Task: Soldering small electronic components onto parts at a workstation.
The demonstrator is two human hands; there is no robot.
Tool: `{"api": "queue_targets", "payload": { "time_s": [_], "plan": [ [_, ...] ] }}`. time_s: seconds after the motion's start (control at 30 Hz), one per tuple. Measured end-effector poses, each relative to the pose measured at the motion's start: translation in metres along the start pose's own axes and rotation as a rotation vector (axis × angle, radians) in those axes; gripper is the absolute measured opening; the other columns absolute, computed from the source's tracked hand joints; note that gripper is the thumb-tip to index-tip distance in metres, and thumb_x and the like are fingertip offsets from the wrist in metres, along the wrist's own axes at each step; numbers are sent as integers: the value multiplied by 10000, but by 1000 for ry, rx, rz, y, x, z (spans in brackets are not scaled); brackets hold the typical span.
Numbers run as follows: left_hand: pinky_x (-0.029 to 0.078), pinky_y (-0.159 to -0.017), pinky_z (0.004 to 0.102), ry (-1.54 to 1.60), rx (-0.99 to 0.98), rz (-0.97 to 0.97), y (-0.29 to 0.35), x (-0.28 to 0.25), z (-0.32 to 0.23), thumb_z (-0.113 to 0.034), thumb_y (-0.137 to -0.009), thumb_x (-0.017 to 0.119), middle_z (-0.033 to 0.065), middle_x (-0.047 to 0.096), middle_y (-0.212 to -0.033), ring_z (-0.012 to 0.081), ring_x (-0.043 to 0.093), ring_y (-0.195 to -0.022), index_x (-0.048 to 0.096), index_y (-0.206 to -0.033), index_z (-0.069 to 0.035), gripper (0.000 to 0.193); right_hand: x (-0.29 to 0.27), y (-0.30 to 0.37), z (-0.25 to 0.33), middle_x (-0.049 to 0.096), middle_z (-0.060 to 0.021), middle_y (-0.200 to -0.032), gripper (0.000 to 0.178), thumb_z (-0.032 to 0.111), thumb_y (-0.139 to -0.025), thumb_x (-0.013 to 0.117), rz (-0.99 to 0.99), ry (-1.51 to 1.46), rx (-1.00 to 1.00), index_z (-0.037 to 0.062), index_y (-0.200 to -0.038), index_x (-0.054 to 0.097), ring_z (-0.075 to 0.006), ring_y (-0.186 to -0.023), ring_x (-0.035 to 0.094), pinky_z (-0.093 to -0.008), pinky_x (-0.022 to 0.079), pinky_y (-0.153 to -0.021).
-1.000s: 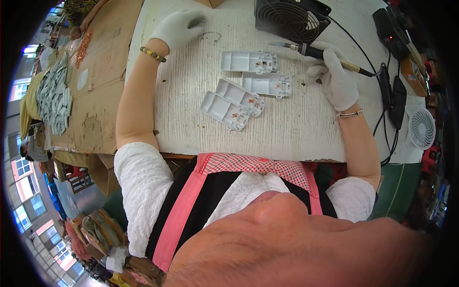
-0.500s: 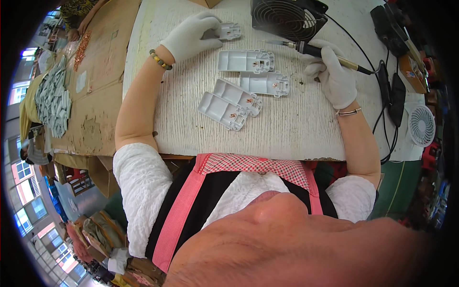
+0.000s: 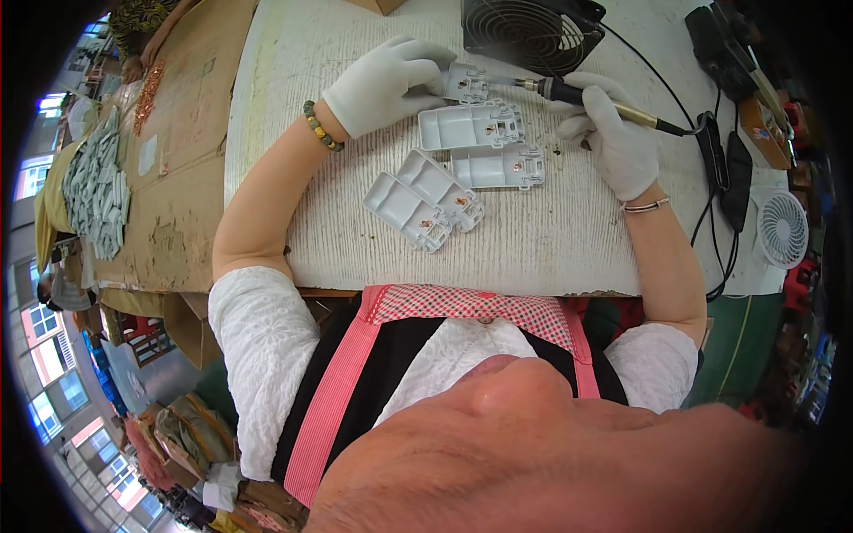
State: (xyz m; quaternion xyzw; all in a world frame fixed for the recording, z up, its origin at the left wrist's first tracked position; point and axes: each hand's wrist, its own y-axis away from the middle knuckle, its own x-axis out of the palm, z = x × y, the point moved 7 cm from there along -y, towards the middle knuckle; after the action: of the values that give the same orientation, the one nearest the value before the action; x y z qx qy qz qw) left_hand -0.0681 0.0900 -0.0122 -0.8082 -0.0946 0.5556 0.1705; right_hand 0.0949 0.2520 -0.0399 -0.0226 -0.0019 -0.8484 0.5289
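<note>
While the person is leaning over the white counter (image 3: 551, 240), the gloved left hand (image 3: 386, 82) is closing its fingers on a small grey plastic housing (image 3: 466, 83), pinning it at the far side of the work area just in front of the black fan (image 3: 531, 31). The gloved right hand (image 3: 613, 129) is gripping a soldering iron (image 3: 586, 96) like a pen, its fingers wrapped round the dark handle, and the metal tip is pointing left, reaching the held housing's right edge; whether tip and plastic are actually touching cannot be told.

Just nearer the person, four more grey housings are lying open side up. One housing (image 3: 469, 126) is sitting directly below the held piece, a second (image 3: 498, 167) is lying just beside it toward the person, and two more (image 3: 440, 188) (image 3: 400, 210) are resting tilted, side by side, to the left of that one. Small copper-coloured contacts are showing inside several of them.

A black cable (image 3: 711, 178) is running from the iron's handle down the right side of the counter. Beyond that edge a small white fan (image 3: 782, 233) is standing. On the left, a brown cardboard sheet (image 3: 178, 160) is covering the neighbouring surface, with a heap of grey parts (image 3: 96, 182) lying at its far left.
</note>
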Motion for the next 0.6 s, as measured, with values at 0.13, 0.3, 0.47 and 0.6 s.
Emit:
{"api": "queue_targets", "payload": {
  "time_s": [0.13, 0.3, 0.47, 0.6],
  "plan": [
    [474, -825, 346, -3, 12, -13, 0, 0, -1, -80, -694, 719, 98, 591, -1133, 286, 555, -1005, 583, -756, -56, 151, 3, 1, 4, 683, -101, -894, 299, 264, -934, 480, -13, 76, 10, 65, -1133, 580, -103, -681, 635, -208, 485, -571],
    [462, -827, 354, -2, 7, -17, -1, -1, -2, -84, -693, 721, 96, 589, -1136, 284, 552, -1004, 572, -744, -55, 160, 4, 1, 3, 686, -83, -897, 290, 266, -927, 491, -6, 117, 30, 76, -1120, 597, -96, -693, 640, -201, 481, -584],
    [462, -828, 355, -20, 18, -20, -1, -1, -3, -88, -691, 723, 95, 590, -1133, 285, 551, -1003, 572, -740, -53, 162, 4, 0, 3, 686, -80, -896, 294, 272, -926, 496, 3, 121, 28, 79, -1121, 601, -93, -702, 641, -198, 484, -593],
    [464, -826, 350, -10, -2, -9, -1, -1, -3, -89, -691, 723, 92, 591, -1132, 282, 552, -997, 571, -733, -51, 162, 5, 0, 3, 685, -80, -900, 294, 272, -925, 501, 9, 118, 36, 82, -1126, 601, -95, -699, 640, -197, 486, -596]
  ]
}}
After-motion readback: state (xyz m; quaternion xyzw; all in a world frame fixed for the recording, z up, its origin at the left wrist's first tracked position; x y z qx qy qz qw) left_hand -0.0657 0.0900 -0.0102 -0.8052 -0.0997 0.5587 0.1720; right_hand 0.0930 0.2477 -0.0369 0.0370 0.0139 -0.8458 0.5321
